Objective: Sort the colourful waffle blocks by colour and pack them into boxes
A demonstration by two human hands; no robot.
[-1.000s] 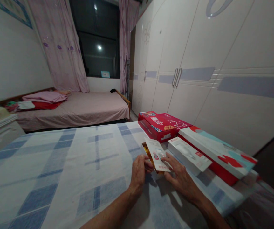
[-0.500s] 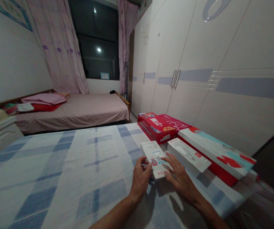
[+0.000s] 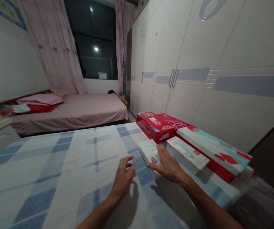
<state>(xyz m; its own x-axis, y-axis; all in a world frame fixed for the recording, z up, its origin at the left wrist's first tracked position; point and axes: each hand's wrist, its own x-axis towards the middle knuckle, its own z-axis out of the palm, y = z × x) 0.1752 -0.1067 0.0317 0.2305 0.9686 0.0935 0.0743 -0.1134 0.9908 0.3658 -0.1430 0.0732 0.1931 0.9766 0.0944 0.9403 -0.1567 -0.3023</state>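
Note:
A small white cardboard box with printing and a QR code lies on the checked cloth. My right hand is over its near part, thumb at the left side and fingers at the right, gripping it; the palm hides part of the box. My left hand is apart from the box, to its left above the cloth, with fingers loosely curved and nothing in them. Just right of my right hand lies another white box with a light bulb pictured on top.
A red box with coloured print stands behind the white boxes. At the right lies a long white, blue and red box. The blue-and-white cloth covers the table. Beyond are a bed and a wardrobe.
My left hand has let go of the small white box and moved left. My right hand has shifted slightly left across the box, which now rests lower on the cloth.

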